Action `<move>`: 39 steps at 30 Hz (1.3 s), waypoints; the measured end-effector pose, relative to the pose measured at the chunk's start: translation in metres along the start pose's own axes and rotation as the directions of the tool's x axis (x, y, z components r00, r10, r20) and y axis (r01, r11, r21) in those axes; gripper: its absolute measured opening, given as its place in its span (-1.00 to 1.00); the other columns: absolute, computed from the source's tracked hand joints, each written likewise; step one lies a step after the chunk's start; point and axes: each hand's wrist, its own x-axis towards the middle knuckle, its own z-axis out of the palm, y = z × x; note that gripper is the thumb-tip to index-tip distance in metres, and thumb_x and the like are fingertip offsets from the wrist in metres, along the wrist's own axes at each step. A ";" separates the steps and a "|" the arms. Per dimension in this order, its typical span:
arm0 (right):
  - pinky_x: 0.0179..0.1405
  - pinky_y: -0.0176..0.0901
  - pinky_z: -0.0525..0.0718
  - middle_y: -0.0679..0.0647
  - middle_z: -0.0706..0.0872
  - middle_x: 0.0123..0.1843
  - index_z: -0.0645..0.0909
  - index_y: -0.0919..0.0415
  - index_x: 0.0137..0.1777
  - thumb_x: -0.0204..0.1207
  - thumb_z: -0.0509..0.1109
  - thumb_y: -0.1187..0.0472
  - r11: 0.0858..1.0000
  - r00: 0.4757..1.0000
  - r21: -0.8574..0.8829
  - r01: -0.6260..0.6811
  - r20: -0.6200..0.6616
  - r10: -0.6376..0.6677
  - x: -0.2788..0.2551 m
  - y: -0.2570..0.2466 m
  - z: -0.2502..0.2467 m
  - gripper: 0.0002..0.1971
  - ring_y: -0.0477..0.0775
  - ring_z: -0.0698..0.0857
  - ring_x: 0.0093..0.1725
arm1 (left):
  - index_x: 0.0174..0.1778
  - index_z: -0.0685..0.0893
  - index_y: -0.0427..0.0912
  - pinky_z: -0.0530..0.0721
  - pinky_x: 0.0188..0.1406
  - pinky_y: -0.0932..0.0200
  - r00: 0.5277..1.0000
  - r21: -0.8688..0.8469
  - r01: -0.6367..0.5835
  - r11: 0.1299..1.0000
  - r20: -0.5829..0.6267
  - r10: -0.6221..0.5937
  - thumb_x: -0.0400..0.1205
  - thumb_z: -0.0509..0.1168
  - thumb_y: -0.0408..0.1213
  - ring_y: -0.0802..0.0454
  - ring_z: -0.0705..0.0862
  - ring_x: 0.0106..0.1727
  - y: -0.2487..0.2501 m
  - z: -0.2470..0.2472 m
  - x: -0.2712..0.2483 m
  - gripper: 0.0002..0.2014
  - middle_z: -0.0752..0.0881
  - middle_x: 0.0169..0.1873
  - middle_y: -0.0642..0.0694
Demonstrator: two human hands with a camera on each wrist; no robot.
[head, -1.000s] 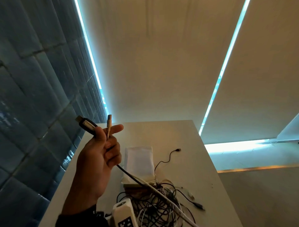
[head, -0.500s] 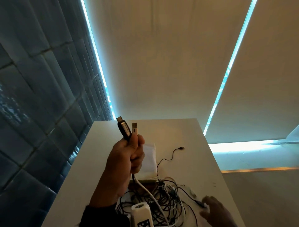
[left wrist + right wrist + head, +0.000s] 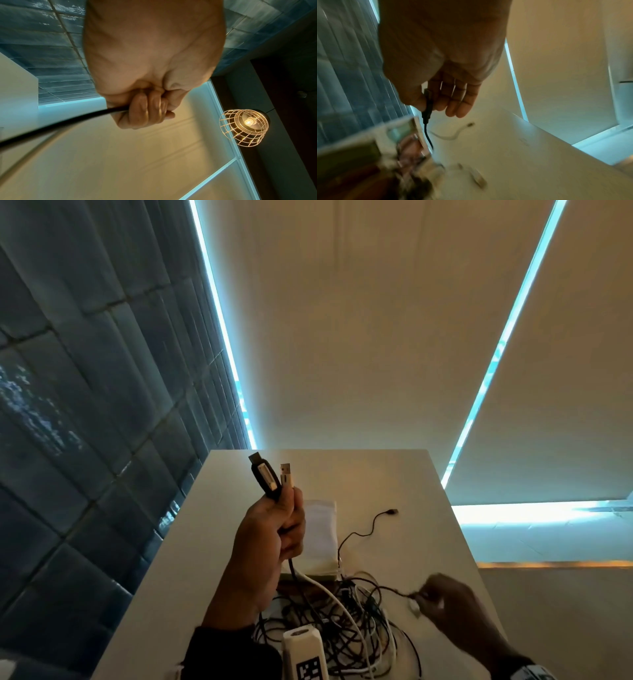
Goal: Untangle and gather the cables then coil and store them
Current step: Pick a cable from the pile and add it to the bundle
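My left hand [image 3: 274, 535] is raised above the white table [image 3: 191, 559] and grips two cable ends upright: a black plug [image 3: 265, 479] and a white USB plug [image 3: 287, 475]. Their black cable [image 3: 60, 121] and white cable [image 3: 329, 594] run down into a tangle of black and white cables [image 3: 346, 628] at the near edge. My right hand [image 3: 445, 604] reaches in from the right and pinches a black cable's plug [image 3: 427, 106] between thumb and forefinger, just above the table.
A white pouch [image 3: 320, 535] lies beyond the tangle on a flat box. One thin black cable end [image 3: 390, 512] trails toward the table's far side. A white wrist device [image 3: 305, 652] shows at the bottom. Dark tiled wall at left; a caged lamp [image 3: 245, 127] hangs overhead.
My left hand swung right and turned the two plugs upright. My right hand came into view from the lower right, moved up to the tangle's right side and took a black plug.
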 end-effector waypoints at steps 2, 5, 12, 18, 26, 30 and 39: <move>-0.30 -0.37 0.66 -0.15 0.73 -0.30 0.67 0.06 -0.26 0.41 0.57 0.29 0.969 0.991 0.235 0.076 -0.126 -0.047 0.015 -0.033 -0.016 -0.85 -0.18 0.72 -0.22 | -0.24 0.50 -0.18 0.02 -0.49 0.13 1.000 0.015 0.001 1.000 -0.001 -0.001 0.66 0.13 -0.11 0.10 0.10 -0.50 -0.003 0.004 0.002 -0.75 0.27 -0.52 0.01; -0.07 -0.21 0.80 0.09 0.84 -0.15 0.63 0.27 0.00 0.58 0.40 0.31 0.735 0.990 0.676 0.044 -0.131 0.061 0.032 -0.084 -0.036 -0.94 -0.09 0.82 -0.10 | -0.19 0.51 -0.21 0.06 -0.51 0.15 1.000 0.043 0.014 0.999 -0.018 -0.014 0.74 0.08 -0.22 0.14 0.15 -0.54 -0.009 0.010 0.005 -0.76 0.29 -0.54 0.03; -0.35 -0.13 0.63 0.09 0.70 -0.32 0.59 0.34 0.01 0.66 0.21 0.42 0.424 0.983 0.888 0.177 -0.135 -0.129 0.031 -0.180 -0.049 -0.88 0.06 0.60 -0.37 | 0.12 0.63 -0.22 0.27 -0.62 0.30 0.999 0.244 0.025 0.970 -0.044 -0.015 0.70 0.17 -0.09 0.18 0.27 -0.59 -0.025 0.014 0.014 -0.71 0.35 -0.58 0.05; -0.37 -0.13 0.70 0.21 0.77 -0.29 0.48 0.33 0.03 0.59 0.34 0.23 0.395 0.980 0.902 0.172 -0.118 -0.158 0.023 -0.205 -0.053 -0.84 0.10 0.69 -0.39 | -0.05 0.74 -0.11 0.45 -0.50 0.30 0.982 0.452 -0.120 0.884 -0.079 0.174 0.68 0.19 -0.06 0.20 0.48 -0.53 -0.030 0.012 0.014 -0.74 0.55 -0.60 0.11; -0.39 -0.37 0.50 0.00 0.61 -0.42 0.66 0.30 -0.12 0.63 0.33 0.35 0.557 0.968 0.793 0.245 -0.171 -0.182 0.017 -0.192 -0.041 -0.88 -0.14 0.50 -0.43 | -0.05 0.71 -0.16 0.35 -0.56 0.31 0.980 0.356 -0.160 0.921 -0.058 0.193 0.63 0.13 0.04 0.21 0.33 -0.60 -0.023 0.016 0.013 -0.63 0.38 -0.67 0.13; -0.44 -0.27 0.49 -0.03 0.61 -0.42 0.65 0.17 -0.13 0.64 0.31 0.29 0.569 0.958 0.771 0.286 -0.216 -0.188 0.017 -0.205 -0.049 -0.86 -0.07 0.48 -0.44 | -0.25 0.64 -0.11 0.44 -0.42 0.34 0.967 0.473 -0.221 0.853 -0.008 0.255 0.58 0.06 0.10 0.31 0.51 -0.56 -0.015 0.023 0.012 -0.61 0.53 -0.69 0.22; -0.37 -0.37 0.43 -0.14 0.55 -0.45 0.65 0.13 -0.25 0.68 0.28 0.27 0.665 0.952 0.697 0.268 -0.086 -0.294 0.026 -0.180 -0.030 -0.74 -0.22 0.44 -0.42 | -0.33 0.45 -0.20 0.63 -0.22 0.01 0.970 0.125 -0.156 0.980 -0.169 0.176 0.71 0.05 -0.02 0.03 0.49 -0.52 -0.005 0.020 0.013 -0.61 0.42 -0.60 0.00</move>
